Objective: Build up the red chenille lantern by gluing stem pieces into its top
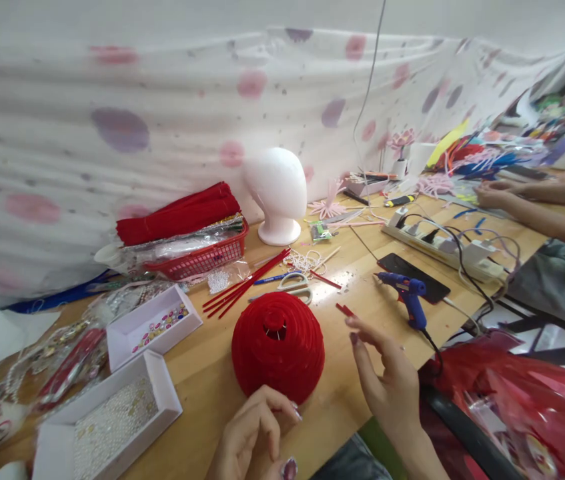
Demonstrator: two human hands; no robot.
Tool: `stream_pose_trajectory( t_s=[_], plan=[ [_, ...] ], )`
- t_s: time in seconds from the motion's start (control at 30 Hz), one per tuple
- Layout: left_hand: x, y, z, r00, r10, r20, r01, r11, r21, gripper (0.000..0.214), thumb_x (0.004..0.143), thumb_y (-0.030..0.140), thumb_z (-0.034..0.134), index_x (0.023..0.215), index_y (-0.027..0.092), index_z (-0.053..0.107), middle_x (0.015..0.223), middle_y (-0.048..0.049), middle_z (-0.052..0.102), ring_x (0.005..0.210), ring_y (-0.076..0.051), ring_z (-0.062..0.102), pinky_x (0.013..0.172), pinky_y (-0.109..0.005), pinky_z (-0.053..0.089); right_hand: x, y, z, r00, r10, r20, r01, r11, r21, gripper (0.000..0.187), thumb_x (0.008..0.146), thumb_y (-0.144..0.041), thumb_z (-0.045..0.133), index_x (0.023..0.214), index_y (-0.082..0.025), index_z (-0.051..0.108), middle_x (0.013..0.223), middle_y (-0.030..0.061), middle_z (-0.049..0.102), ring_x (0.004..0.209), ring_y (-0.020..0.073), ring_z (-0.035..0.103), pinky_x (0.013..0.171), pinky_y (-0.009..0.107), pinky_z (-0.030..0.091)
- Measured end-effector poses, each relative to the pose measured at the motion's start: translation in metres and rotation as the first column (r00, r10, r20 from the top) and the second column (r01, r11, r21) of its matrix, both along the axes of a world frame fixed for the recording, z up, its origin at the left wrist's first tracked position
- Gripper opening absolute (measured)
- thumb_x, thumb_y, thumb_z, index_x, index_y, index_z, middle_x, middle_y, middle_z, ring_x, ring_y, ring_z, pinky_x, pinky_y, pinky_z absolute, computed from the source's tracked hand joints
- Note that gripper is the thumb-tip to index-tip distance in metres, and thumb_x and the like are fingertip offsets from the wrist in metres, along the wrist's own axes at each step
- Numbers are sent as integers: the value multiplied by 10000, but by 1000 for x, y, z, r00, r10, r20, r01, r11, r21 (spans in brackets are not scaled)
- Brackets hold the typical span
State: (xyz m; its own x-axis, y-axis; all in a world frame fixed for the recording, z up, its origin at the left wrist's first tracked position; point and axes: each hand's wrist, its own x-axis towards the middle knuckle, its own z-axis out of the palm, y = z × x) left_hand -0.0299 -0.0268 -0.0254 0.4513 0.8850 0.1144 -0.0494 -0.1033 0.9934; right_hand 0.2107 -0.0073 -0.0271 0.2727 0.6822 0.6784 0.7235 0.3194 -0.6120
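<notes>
A round red dome (pixel 278 360), its surface wound in fuzzy red strands, rests on the table in front of me. A small raised knob with thin wires tops it. My left hand (pixel 257 433) is at the dome's near side, fingers loosely bent and thumb apart, with nothing visible between them. To the right, my right hand (pixel 385 373) reaches over the table, thumb and index finger slightly apart. Short red stem pieces (pixel 345 310) lie right at its fingertips; I cannot tell whether they touch. White-handled scissors (pixel 296 287) lie behind the dome, beside long red chenille stems (pixel 247 283).
A blue glue gun (pixel 407 293) and a phone (pixel 429 280) lie right, near a power strip (pixel 442 250). White boxes (pixel 169 393) of beads stand left. Behind are a red basket (pixel 202 260) and a foam head (pixel 278 193). Another person's hands (pixel 499 195) work far right.
</notes>
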Motion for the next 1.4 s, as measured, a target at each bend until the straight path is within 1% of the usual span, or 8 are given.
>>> stream_pose_trajectory(
  t_s=[0.23, 0.37, 0.5, 0.6, 0.73, 0.87, 1.07, 1.4],
  plan=[
    [-24, 13, 19, 985, -36, -170, 60, 989, 137, 220, 841, 395, 778, 735, 223, 691, 760, -34, 779, 744, -191, 734, 920, -379, 579, -8, 9, -4, 998, -16, -65, 14, 999, -41, 241, 1026, -242, 471, 1159, -191, 666, 615, -37, 616, 517, 120, 635, 546, 238, 555],
    [-34, 25, 21, 970, 161, -182, -141, 983, 121, 261, 848, 415, 773, 705, 203, 724, 702, -52, 777, 708, -207, 752, 768, -334, 639, -7, 12, -6, 998, -16, -52, 13, 998, -54, 174, 989, -285, 565, 934, -200, 706, 616, -29, 616, 460, 102, 576, 441, 217, 467],
    [-35, 30, 21, 883, 427, -193, -426, 903, 52, 291, 883, 469, 718, 779, 198, 747, 790, -48, 789, 773, -209, 761, 740, -307, 643, 11, 17, -8, 991, -122, -49, 120, 992, -36, 211, 904, -325, 702, 740, -197, 668, 567, -24, 585, 523, 134, 571, 536, 265, 459],
    [-34, 32, 20, 827, 517, -222, -513, 855, 79, 312, 943, 481, 631, 843, 214, 757, 838, -33, 792, 817, -207, 756, 795, -313, 626, 22, 16, -5, 989, -138, -61, 137, 990, -29, 334, 953, -312, 634, 639, -200, 609, 539, -20, 579, 510, 133, 559, 536, 273, 430],
    [-36, 49, 19, 850, 495, -178, -409, 835, 368, 337, 1048, 370, 442, 982, 245, 748, 1041, -35, 775, 1015, -202, 722, 938, -330, 566, 14, 14, 3, 998, -1, -56, 0, 1000, -19, 411, 1061, -252, 363, 816, -206, 690, 758, 32, 718, 733, 172, 693, 695, 307, 528],
    [-29, 75, 17, 844, 470, -258, -229, 752, 618, 315, 1039, 338, 463, 1315, 281, 602, 1370, -81, 593, 1319, -229, 541, 1119, -404, 439, -11, 24, 14, 973, 225, 54, -223, 974, -47, 293, 1027, -284, 427, 1149, -241, 690, 1086, 70, 711, 1020, 214, 674, 894, 379, 539],
    [-14, 95, 9, 873, 308, -379, -20, 798, 602, 469, 1034, 391, 465, 1486, 293, 387, 1523, -117, 382, 1443, -258, 372, 1189, -458, 346, -31, 44, 16, 867, 440, 233, -420, 898, -131, 314, 969, -202, 531, 1277, -174, 583, 1229, 133, 552, 1152, 234, 562, 956, 385, 523],
    [-12, 94, 3, 900, 221, -377, 20, 841, 541, 522, 1012, 342, 503, 1496, 252, 329, 1503, -127, 386, 1413, -250, 389, 1191, -421, 336, -31, 40, 14, 865, 452, 219, -410, 887, -213, 297, 957, -164, 558, 1254, -165, 568, 1272, 121, 499, 1175, 205, 521, 987, 329, 485]
  ],
)
